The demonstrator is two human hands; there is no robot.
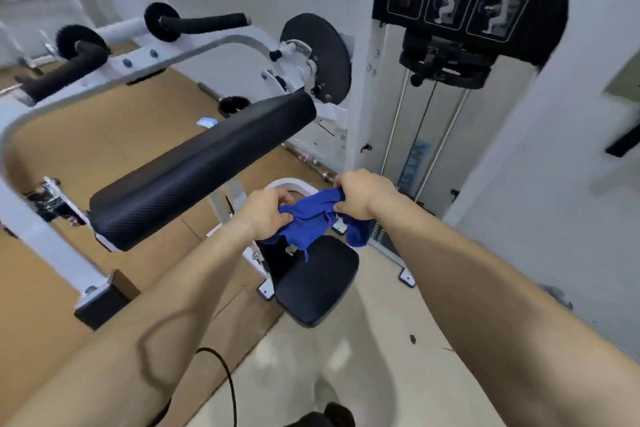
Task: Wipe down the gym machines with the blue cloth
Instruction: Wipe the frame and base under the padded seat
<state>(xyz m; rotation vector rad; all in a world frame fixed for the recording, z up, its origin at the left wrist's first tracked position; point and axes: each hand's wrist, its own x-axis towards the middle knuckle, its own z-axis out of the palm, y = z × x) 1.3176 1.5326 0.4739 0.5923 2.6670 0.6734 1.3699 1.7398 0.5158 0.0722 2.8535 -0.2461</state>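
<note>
My left hand and right hand, fingers curled and pinching opposite ends of the crumpled blue fabric cloth, hold it bunched in the air above the black padded seat, apparently to refold it before wiping the long black textured arm pad.
</note>
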